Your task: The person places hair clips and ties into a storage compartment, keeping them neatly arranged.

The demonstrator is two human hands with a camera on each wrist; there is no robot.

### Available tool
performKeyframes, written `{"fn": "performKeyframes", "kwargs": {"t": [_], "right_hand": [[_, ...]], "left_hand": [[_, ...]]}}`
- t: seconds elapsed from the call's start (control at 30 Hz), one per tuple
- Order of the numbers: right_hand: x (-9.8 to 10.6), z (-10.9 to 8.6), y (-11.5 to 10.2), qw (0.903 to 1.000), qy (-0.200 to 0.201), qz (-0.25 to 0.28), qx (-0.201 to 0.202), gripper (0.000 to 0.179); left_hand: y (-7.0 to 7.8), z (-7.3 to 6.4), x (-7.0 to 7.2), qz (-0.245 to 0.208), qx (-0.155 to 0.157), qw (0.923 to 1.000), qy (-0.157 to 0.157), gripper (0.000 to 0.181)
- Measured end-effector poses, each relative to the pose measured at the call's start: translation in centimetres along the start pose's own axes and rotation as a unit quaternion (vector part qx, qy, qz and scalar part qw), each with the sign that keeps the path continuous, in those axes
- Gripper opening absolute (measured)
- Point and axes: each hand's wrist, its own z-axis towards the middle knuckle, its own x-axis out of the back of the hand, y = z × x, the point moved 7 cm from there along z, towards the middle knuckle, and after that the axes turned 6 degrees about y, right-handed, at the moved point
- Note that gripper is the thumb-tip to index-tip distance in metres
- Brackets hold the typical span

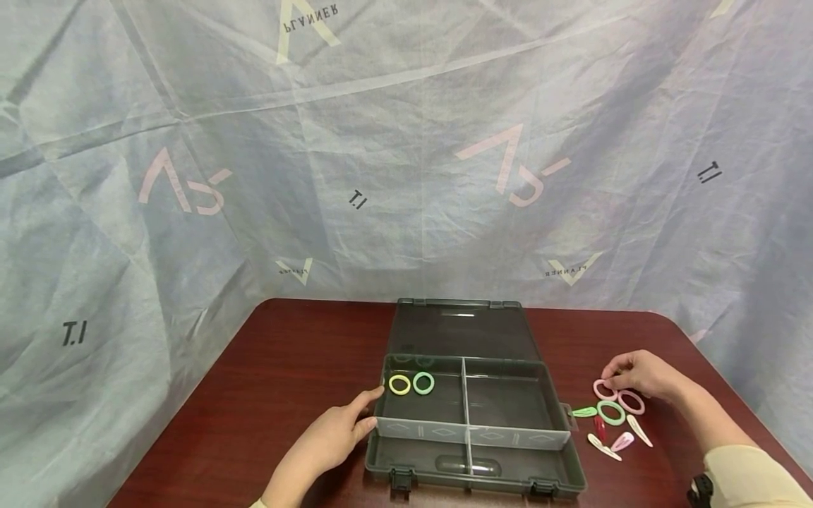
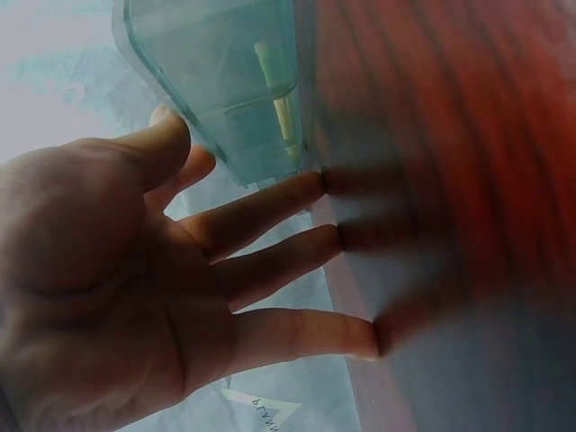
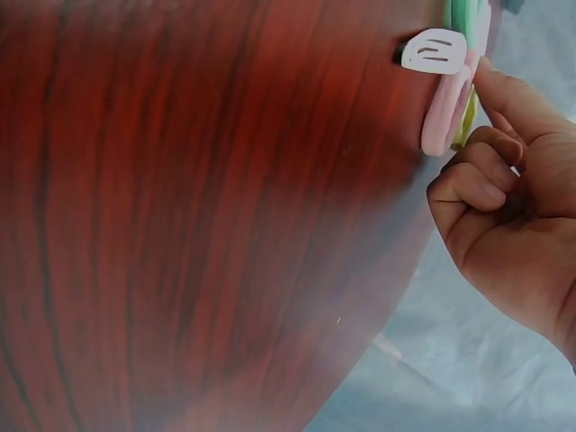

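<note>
A dark translucent divider box (image 1: 371, 462) lies open on the table. A yellow hair tie (image 1: 392, 389) and a green hair tie (image 1: 416, 387) are in its back left compartment. My left hand (image 1: 335, 432) rests against the box's left side, index finger and thumb at the rim, the other fingers straight in the left wrist view. At the right, my right hand (image 1: 643, 374) pinches a pink hair tie (image 1: 595, 389) between thumb and index finger, its other fingers curled. Beside it lie a second pink hair tie (image 1: 641, 405) and another green hair tie (image 1: 611, 422).
Around the hair ties lie snap clips: a green clip (image 1: 584, 412), a red clip (image 1: 600, 427), a pink clip (image 1: 622, 442) and white clips (image 1: 639, 431). The box lid (image 1: 464, 331) lies back behind the box. A grey cloth (image 1: 381, 233) hangs behind the table.
</note>
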Motion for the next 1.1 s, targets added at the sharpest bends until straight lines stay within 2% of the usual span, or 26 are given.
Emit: {"fn": "performKeyframes", "kwargs": {"t": [0.1, 0.33, 0.6, 0.87, 1.1], "right_hand": [[-0.1, 0.0, -0.2, 0.9998, 0.004, -0.015, 0.009, 0.009], [-0.1, 0.0, -0.3, 0.9994, 0.009, -0.033, -0.001, 0.006], [0.5, 0.5, -1.7, 0.999, 0.003, -0.044, 0.009, 0.009], [1.2, 1.8, -5.5, 0.9972, 0.01, -0.071, 0.022, 0.009], [-0.1, 2.8, -10.3, 0.9984, -0.009, -0.032, 0.046, 0.012]], "left_hand": [[-0.1, 0.1, -0.1, -0.001, 0.004, 1.0, -0.002, 0.055], [-0.1, 0.2, -0.2, -0.003, 0.005, 1.0, -0.004, 0.055], [0.1, 0.0, 0.1, 0.001, -0.001, 1.0, 0.001, 0.054], [0.0, -0.1, 0.2, 0.002, -0.004, 1.0, 0.003, 0.054], [0.1, -0.1, 0.1, 0.001, -0.011, 0.9999, 0.006, 0.054]]}}
